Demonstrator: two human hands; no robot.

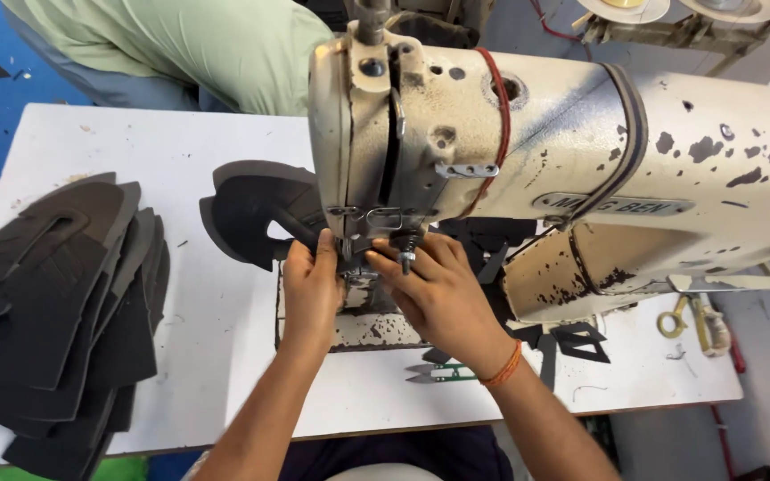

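Note:
A worn cream sewing machine (581, 151) with chipped paint stands over a white table (216, 356). A dark shoe-upper piece (247, 209) lies under its needle head. My left hand (312, 289) pinches the near edge of that piece just left of the needle. My right hand (434, 289), with an orange band at the wrist, presses down right beside the presser foot, fingertips touching the material. The needle itself is hidden behind my fingers.
A stack of several dark cut upper pieces (55, 312) fills the table's left end. Small thread snips (438, 372) lie near my right wrist, yellow-handled scissors (692, 319) at the right. A person in a light green shirt (189, 44) sits behind the table.

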